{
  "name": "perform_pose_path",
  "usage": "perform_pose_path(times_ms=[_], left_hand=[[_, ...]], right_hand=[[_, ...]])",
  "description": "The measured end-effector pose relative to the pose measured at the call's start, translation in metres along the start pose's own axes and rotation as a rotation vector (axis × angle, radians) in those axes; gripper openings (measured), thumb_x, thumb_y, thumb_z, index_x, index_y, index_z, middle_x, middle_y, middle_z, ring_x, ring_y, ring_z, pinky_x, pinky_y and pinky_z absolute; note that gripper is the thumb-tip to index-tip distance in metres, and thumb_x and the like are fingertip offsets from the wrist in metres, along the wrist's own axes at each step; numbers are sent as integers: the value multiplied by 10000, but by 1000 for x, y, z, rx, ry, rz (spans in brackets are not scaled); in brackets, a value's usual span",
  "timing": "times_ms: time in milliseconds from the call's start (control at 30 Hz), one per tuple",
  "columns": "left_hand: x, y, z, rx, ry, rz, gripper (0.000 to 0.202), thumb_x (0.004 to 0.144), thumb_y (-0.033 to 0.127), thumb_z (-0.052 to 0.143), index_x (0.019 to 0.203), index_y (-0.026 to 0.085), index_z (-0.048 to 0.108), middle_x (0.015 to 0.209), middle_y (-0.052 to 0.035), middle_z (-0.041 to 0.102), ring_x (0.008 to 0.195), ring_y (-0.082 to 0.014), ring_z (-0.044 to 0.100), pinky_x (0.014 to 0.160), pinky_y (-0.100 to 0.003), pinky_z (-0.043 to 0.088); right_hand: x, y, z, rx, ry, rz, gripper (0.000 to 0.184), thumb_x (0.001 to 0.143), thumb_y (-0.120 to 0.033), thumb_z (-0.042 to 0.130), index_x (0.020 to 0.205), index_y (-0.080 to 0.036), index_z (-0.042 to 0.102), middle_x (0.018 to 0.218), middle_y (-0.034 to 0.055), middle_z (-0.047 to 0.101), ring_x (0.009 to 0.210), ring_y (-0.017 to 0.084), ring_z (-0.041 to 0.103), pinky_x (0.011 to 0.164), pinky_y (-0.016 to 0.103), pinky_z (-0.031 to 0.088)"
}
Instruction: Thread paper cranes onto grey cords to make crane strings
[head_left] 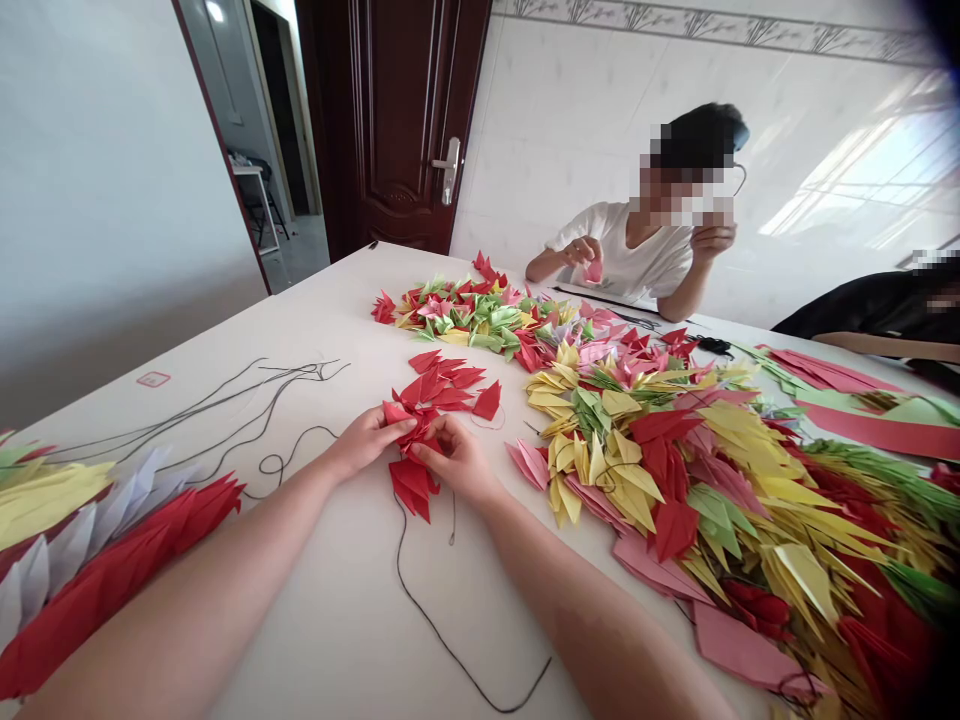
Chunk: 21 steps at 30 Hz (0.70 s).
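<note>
Both my hands meet over the middle of the white table, closed on folded red paper pieces. My left hand (373, 438) pinches the bunch from the left, and my right hand (459, 458) grips it from the right. More red folded paper pieces (442, 383) lie just beyond my fingers, and a few (414, 487) hang below them. A dark cord (420, 590) trails from the bunch toward the near side of the table. A short thin loop (452, 520) dangles under my right hand. My fingertips partly hide the held pieces.
A large heap of folded paper pieces (600, 450) in yellow, red, pink and green covers the right side. Strung paper rows (127, 560) lie at the left, with loose dark cords (247, 415) behind. Across the table (315, 300) a person (637, 240) handles pink paper.
</note>
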<state>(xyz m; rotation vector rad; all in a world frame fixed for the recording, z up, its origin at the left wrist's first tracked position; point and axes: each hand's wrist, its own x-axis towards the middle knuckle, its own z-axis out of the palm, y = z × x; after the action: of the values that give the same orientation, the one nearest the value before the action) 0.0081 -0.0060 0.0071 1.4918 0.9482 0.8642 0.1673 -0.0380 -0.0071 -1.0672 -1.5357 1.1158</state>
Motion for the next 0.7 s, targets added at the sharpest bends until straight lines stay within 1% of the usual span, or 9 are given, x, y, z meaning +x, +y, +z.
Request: perform_pose_path(times_ms=[100, 200, 367, 567, 700], left_hand=[[1, -2, -1, 20, -6, 6, 286, 733, 430, 579, 666, 156, 540, 664, 25, 521, 656, -125, 477, 654, -252, 383], [2, -3, -1, 42, -6, 5, 297, 732, 445, 573, 675, 156, 539, 677, 21, 531, 662, -131, 486, 657, -257, 387], [1, -2, 0, 42, 1, 7, 287, 733, 437, 572, 669, 160, 535, 676, 19, 528, 671, -136, 487, 657, -257, 384], [0, 1, 0, 13, 1, -1, 250, 707, 407, 600, 694, 160, 564, 752, -6, 579, 747, -161, 526, 708, -281, 405], [-1, 3, 0, -33, -10, 12, 234, 681, 385, 625, 703, 157, 577, 780, -19, 587, 784, -174, 531, 739, -299, 410]], right_hand=[[0, -2, 0, 9, -19, -2, 231, 692, -370, 601, 711, -210, 436, 674, -27, 489, 594, 113, 467, 568, 265, 395], [0, -4, 0, 9, -10, 5, 241, 694, -390, 586, 682, -212, 424, 647, -32, 463, 569, 109, 445, 546, 260, 384], [0, -5, 0, -16, -1, 6, 196, 701, -356, 565, 685, -217, 428, 651, -24, 471, 569, 108, 430, 530, 255, 374], [1, 0, -1, -55, -11, -10, 177, 689, -333, 580, 710, -214, 451, 672, -17, 505, 598, 123, 476, 555, 268, 408], [1, 0, -1, -52, -11, -8, 179, 681, -312, 593, 723, -211, 452, 697, -13, 522, 617, 126, 493, 579, 275, 422]])
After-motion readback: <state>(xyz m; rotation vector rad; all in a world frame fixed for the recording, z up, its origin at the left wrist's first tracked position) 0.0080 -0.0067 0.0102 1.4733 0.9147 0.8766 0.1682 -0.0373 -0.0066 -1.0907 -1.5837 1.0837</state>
